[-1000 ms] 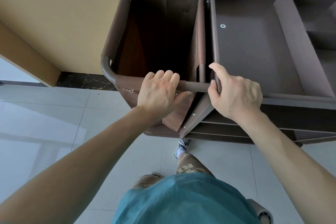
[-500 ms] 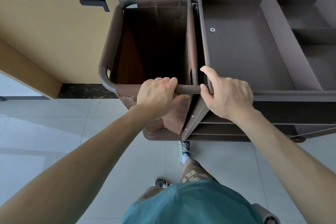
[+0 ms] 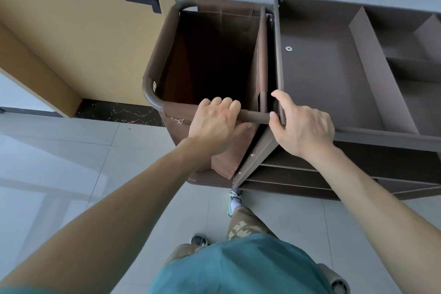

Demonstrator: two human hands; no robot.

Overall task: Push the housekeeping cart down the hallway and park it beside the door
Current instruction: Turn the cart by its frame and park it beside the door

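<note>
The scene is bright, with soft daylight. The glossy floor tiles (image 3: pixel 59 174) show pale glare and reflections at the left. The inside of the laundry bag (image 3: pixel 214 59) is deep in shadow. Straight lines bend near the edges, and the lower corners look blurred.

Cart (image 3: pixel 317 83) swung squarer to wall; door (image 3: pixel 71 31) shows more at left.
</note>
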